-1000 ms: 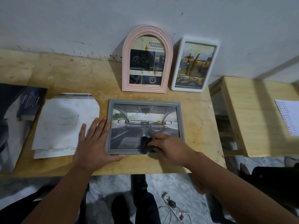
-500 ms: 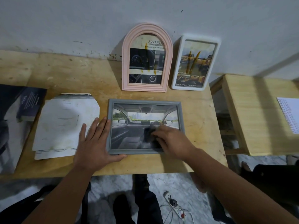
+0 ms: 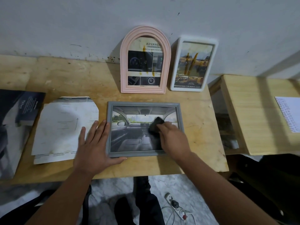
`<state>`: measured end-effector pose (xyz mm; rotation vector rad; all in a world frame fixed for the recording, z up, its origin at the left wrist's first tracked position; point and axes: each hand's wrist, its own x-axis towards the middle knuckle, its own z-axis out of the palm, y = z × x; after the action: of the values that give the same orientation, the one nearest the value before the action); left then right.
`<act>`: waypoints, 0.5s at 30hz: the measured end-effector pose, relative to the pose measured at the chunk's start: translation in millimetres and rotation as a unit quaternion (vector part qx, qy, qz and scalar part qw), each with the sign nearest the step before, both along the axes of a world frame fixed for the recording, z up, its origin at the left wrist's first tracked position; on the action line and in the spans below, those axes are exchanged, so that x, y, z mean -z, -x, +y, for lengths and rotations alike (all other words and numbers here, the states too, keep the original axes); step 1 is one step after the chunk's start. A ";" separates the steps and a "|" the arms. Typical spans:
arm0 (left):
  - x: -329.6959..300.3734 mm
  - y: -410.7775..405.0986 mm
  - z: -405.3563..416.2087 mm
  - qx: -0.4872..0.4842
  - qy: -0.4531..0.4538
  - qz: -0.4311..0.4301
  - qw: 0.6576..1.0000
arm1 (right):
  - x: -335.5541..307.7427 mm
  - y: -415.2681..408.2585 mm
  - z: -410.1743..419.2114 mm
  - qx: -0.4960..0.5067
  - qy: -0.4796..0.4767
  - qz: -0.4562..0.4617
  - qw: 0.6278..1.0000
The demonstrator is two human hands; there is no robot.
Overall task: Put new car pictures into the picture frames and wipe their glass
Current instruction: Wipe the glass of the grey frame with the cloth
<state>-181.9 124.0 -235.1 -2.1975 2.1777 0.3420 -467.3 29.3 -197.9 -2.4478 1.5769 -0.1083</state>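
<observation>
A grey picture frame [image 3: 142, 105] lies flat on the wooden table [image 3: 68, 78], holding a car-interior picture. My right hand [image 3: 172, 138] presses a dark cloth [image 3: 155, 125] onto the upper right part of its glass. My left hand [image 3: 94, 146] lies flat with fingers spread, against the frame's left edge and lower left corner. A pink arched frame [image 3: 145, 60] and a white rectangular frame [image 3: 193, 64] lean upright on the wall behind; both show car pictures with yellowish streaks on the glass.
Loose white printed sheets [image 3: 63, 129] lie left of the grey frame, and a dark car brochure [image 3: 16, 125] sits at the far left. A lower wooden stand [image 3: 253, 114] with a white paper [image 3: 290, 114] is to the right. A power strip [image 3: 175, 207] lies on the floor.
My right hand has slid the dark cloth from the lower middle of the glass up towards the upper right. My left hand and the frame have stayed put.
</observation>
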 end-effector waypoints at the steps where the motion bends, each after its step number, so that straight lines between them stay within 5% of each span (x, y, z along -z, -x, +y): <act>1: 0.2 -0.1 0.1 0.000 0.000 0.000 1.000 | 0.9 -5.0 13.1 -0.023 -0.010 -0.004 1.000; 6: -0.3 0.3 -0.5 0.000 0.001 -0.004 1.000 | -16.0 -24.3 47.7 -0.167 -0.132 -0.075 0.974; 12: -0.8 0.6 -1.0 -0.002 -0.001 -0.008 1.000 | -9.7 15.7 -15.5 0.099 0.004 -0.070 0.993; 15: -1.6 1.9 -0.7 -0.004 0.002 -0.005 1.000 | 4.6 4.4 -3.0 0.140 0.004 -0.055 0.989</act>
<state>-183.8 123.3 -233.6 -2.2066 2.1660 0.3258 -471.7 26.4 -202.5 -2.1703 1.8607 -0.2919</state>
